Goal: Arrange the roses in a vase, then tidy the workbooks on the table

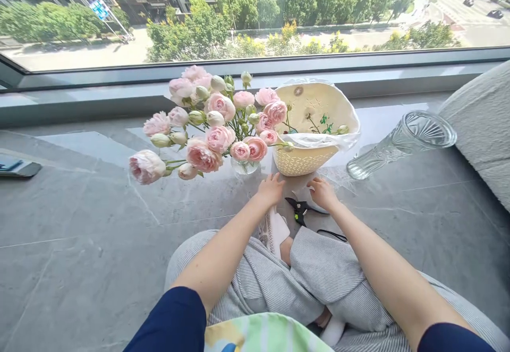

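Note:
My left hand reaches forward just in front of a cream waste bin, fingers stretched and holding nothing. To its right, my right hand hovers near the bin's lower front, its fingers loosely bent and apart with nothing in them. Black pruning shears lie on the floor between my hands, close to my foot. Left of the bin, pink roses and buds fan out from a small glass vase, whose body is mostly hidden by blooms. The bin has a plastic liner and holds some stem and leaf scraps.
A tall clear glass vase stands on the right, beside a white textured piece of furniture. A dark flat object lies at the far left on the grey tiled floor. The window ledge runs behind everything.

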Available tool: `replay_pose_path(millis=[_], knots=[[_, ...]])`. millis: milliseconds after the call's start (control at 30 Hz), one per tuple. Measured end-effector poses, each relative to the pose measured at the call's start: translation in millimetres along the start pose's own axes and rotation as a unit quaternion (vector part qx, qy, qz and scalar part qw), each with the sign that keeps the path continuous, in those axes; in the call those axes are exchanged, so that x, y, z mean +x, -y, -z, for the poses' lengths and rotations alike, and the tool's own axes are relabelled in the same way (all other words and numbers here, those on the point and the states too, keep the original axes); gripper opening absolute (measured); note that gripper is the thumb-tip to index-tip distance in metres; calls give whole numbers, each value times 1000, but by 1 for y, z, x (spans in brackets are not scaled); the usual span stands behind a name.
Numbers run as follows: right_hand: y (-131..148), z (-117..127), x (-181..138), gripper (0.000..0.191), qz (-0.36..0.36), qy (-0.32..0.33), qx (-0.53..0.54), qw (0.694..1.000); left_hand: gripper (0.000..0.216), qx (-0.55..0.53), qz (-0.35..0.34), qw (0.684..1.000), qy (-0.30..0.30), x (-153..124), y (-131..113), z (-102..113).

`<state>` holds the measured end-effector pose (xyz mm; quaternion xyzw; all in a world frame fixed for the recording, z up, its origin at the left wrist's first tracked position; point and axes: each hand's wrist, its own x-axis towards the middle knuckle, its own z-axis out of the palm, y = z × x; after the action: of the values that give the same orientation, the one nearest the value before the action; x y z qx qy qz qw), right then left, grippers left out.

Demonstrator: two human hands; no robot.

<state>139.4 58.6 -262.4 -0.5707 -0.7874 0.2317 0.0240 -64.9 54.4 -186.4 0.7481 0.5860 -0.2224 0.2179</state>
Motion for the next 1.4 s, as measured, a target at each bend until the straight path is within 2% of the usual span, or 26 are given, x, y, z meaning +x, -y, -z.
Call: replay_pose_path(millis=[200, 433, 933, 1400], knots=[[-3, -9, 1, 26, 23, 23, -2, 999, 49, -1, -5, 1000, 17, -2, 0, 2], [-1, -9, 1, 27, 63, 20, 15, 998, 50, -19, -30, 999, 40, -5, -3, 2], [-4, -14, 1, 27, 93, 19, 38, 995, 49, -21, -35, 999, 31, -5, -3, 3], [4, -5, 1, 28, 111, -5, 18, 994, 51, -24, -21, 999, 43, -5, -1, 5]])
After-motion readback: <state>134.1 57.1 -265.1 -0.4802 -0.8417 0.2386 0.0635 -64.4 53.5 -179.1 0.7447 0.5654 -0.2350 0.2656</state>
